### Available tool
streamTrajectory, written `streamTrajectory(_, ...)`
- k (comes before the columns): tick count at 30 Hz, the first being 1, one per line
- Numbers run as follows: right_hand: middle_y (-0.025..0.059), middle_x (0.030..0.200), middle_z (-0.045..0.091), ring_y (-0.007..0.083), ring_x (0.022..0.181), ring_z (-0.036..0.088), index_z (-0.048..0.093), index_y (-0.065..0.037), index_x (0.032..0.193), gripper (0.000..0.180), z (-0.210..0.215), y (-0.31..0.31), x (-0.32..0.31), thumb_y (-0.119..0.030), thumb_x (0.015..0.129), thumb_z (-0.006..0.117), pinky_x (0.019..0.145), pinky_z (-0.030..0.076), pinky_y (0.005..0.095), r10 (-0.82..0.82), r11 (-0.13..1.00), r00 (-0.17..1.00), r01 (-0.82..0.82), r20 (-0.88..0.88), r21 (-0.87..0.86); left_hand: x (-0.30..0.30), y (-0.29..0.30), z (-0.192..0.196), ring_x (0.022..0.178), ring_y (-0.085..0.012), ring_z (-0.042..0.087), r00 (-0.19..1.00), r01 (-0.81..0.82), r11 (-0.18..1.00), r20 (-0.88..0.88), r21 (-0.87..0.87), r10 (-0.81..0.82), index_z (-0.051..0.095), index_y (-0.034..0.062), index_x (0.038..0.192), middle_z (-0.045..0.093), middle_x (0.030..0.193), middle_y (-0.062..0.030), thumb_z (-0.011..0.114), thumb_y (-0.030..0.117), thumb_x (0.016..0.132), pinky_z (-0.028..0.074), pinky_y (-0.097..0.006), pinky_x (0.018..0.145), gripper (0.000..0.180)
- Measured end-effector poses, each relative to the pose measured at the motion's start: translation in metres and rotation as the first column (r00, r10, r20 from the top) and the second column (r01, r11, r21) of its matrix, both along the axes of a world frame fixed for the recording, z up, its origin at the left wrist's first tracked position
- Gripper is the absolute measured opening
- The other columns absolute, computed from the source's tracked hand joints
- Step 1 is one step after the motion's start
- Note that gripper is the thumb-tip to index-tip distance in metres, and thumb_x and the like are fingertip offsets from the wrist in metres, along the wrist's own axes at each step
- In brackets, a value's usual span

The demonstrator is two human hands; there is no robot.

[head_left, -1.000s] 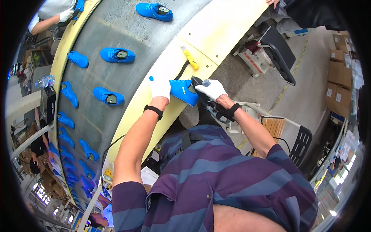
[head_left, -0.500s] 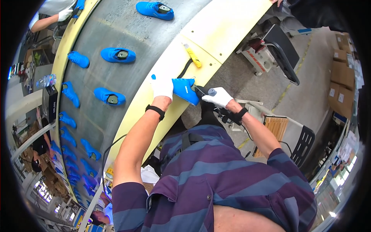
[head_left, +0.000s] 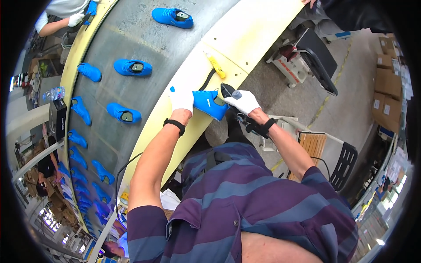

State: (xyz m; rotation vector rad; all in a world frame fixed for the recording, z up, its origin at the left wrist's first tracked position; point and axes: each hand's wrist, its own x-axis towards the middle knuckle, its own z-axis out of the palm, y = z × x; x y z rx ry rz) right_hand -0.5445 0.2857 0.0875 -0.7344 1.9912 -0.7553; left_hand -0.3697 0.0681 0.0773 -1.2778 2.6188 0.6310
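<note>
A blue knit shoe (head_left: pixel 207 104) lies tilted over the yellow bench edge in front of me, its opening facing right. My left hand (head_left: pixel 181 101), in a white glove, is closed on its toe end. In my white-gloved right hand (head_left: pixel 244 102) is a black rounded piece with a grey knob (head_left: pixel 226 90), close beside the shoe's opening. What the part under my right palm looks like is hidden. Just beyond the shoe lies a yellow-handled tool (head_left: pixel 216 68) with a black strap or cord. A small blue scrap (head_left: pixel 172 89) sits beside my left hand.
A grey conveyor belt (head_left: pixel 144 37) curves along the left, carrying several blue shoes (head_left: pixel 133 67). A co-worker's gloved hand (head_left: pixel 76 19) works at the far side. A black-seated chair (head_left: pixel 316 59) and a wood-slatted chair (head_left: pixel 312 147) stand to the right, with cardboard boxes (head_left: pixel 388 87) beyond.
My right hand has moved slightly up and left, and the black piece now points away from me, apart from the shoe's opening. The shoe has shifted slightly in my left hand.
</note>
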Motion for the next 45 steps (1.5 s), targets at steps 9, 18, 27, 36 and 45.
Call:
streamTrajectory(9, 0.0154, 0.086, 0.075, 0.0300, 0.082, 0.073, 0.078, -0.004, 0.102, 0.053, 0.020, 0.018, 0.020, -0.056, 0.088, 0.078, 0.078, 0.056, 0.0400, 0.228, 0.972, 0.974, -0.227, -0.011, 0.056, 0.006, 0.004, -0.023, 0.101, -0.0391, 0.070, 0.955, -0.196, 0.979, -0.214, 0.055, 0.203, 0.071, -0.0007, 0.112, 0.072, 0.113, -0.0251, 0.046, 0.015, 0.103, 0.053, -0.048, 0.090, 0.031)
streamTrajectory(18, 0.0201, 0.085, 0.073, 0.0409, 0.083, 0.071, 0.075, -0.003, 0.092, 0.061, 0.009, -0.009, 0.012, -0.064, 0.091, 0.068, 0.075, 0.055, 0.0469, 0.155, 0.985, 0.982, -0.145, -0.104, 0.097, 0.010, -0.001, -0.038, 0.100, -0.0381, 0.070, 0.980, -0.084, 0.993, -0.188, -0.081, 0.067, 0.071, -0.0021, 0.110, 0.073, 0.111, -0.0252, 0.047, 0.014, 0.103, 0.053, -0.048, 0.088, 0.030)
streamTrajectory(27, 0.0174, 0.091, 0.076, 0.0385, 0.087, 0.073, 0.076, -0.008, 0.095, 0.051, 0.022, 0.020, 0.016, -0.058, 0.088, 0.076, 0.076, 0.057, 0.0454, 0.166, 0.979, 0.978, -0.147, -0.130, 0.143, 0.007, -0.003, -0.018, 0.113, -0.0393, 0.066, 0.994, -0.083, 0.996, -0.071, 0.021, 0.084, 0.067, -0.0016, 0.123, 0.069, 0.124, -0.0253, 0.042, 0.019, 0.108, 0.049, -0.048, 0.100, 0.036)
streamTrajectory(36, 0.0196, 0.087, 0.076, 0.0417, 0.081, 0.074, 0.073, -0.006, 0.093, 0.053, 0.025, 0.007, 0.042, -0.059, 0.090, 0.073, 0.073, 0.059, 0.0492, 0.239, 0.963, 0.916, -0.179, -0.324, 0.202, 0.010, -0.002, -0.026, 0.123, -0.0413, 0.063, 0.999, 0.036, 0.999, 0.011, -0.026, -0.036, 0.066, -0.0010, 0.130, 0.068, 0.132, -0.0258, 0.040, 0.019, 0.109, 0.044, -0.052, 0.110, 0.039)
streamTrajectory(45, 0.0168, 0.091, 0.077, 0.0399, 0.086, 0.074, 0.075, -0.008, 0.097, 0.053, 0.011, 0.010, 0.021, -0.061, 0.089, 0.074, 0.075, 0.059, 0.0470, 0.123, 0.988, 0.958, -0.095, -0.260, 0.118, 0.000, -0.003, -0.016, 0.126, -0.0408, 0.062, 0.991, -0.118, 0.984, -0.039, 0.130, 0.124, 0.064, -0.0008, 0.134, 0.066, 0.136, -0.0258, 0.038, 0.021, 0.110, 0.042, -0.049, 0.112, 0.041)
